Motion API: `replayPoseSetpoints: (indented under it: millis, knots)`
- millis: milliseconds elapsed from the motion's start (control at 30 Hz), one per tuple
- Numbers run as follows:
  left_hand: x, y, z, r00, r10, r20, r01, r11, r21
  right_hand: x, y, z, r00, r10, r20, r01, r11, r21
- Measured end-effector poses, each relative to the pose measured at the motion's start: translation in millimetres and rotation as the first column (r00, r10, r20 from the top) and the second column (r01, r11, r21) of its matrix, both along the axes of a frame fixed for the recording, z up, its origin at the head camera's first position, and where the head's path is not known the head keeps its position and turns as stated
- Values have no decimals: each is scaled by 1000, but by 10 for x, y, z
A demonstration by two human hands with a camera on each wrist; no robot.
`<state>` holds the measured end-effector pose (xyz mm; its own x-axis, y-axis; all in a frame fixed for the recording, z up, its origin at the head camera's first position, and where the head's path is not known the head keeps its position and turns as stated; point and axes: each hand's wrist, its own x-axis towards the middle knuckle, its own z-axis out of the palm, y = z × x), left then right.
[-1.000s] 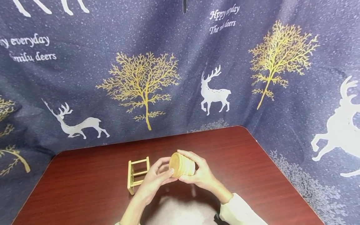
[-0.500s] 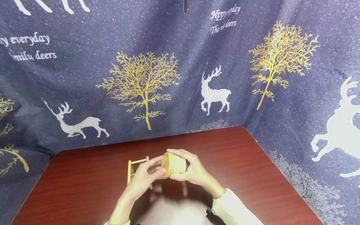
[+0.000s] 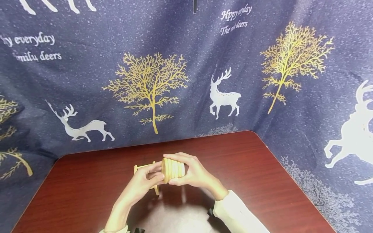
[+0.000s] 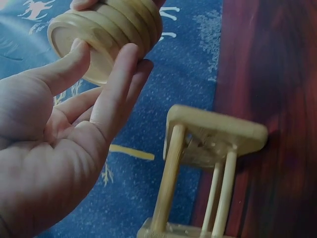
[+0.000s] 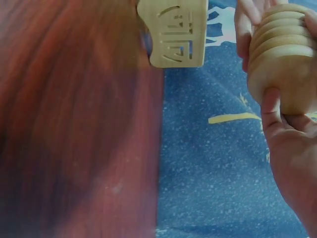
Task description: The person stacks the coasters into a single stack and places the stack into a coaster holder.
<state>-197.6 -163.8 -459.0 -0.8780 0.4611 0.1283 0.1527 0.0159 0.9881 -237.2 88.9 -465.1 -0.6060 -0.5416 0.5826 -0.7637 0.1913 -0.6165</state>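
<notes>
A stack of several round wooden coasters [image 3: 173,169] is held on its side above the table, between both hands. My right hand [image 3: 198,173] grips the stack from the right, thumb below and fingers over the top. My left hand [image 3: 139,184] pinches its left end; in the left wrist view the thumb presses the recessed face of the end coaster [image 4: 99,62] and fingers lie along the rim. Behind the left hand stands a wooden coaster rack [image 4: 213,121], partly hidden in the head view. Its cut-out side panel [image 5: 181,37] shows in the right wrist view.
The reddish-brown table [image 3: 96,187] has rounded far corners. A dark blue cloth [image 3: 186,42] with white deer and yellow trees hangs behind and beside it. Black straps [image 3: 211,212] show near the sleeves.
Both hands have moved left with the coaster stack, bringing it closer to the rack. The left hand now covers more of the rack in the head view.
</notes>
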Motion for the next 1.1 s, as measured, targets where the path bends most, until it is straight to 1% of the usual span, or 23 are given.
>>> replayPoseSetpoints:
  millis: [33,167,267,467,633,800,967,1100]
  knots:
    - [-2,-16,3,1000,2,-1,-2,1000,-5,-2,-11,12,1000,1,-1,-1,1000,11]
    - [-16,-89,11,999,-11,36,10,1000,21,-14,-60,62,1000,9,-5,-9,999,38]
    - [-24,-146,17,999,-8,40,7,1000,27,-27,-103,98,1000,21,-5,-21,998,52]
    - [-33,-250,34,1000,0,-14,1,1000,15,-63,-208,157,999,40,3,-40,996,85]
    - [-33,-363,15,997,6,-77,-5,1000,18,-105,-331,206,998,64,12,-65,991,119]
    - [-49,-486,-16,993,15,-113,-15,1000,7,-142,-453,236,996,91,-15,-88,986,142]
    - [-48,-579,-31,985,43,-168,-50,998,-34,-175,-559,249,994,102,-30,-95,982,164]
    - [-43,-643,-30,980,67,-186,-76,996,-45,-194,-633,265,995,99,-9,-96,980,175]
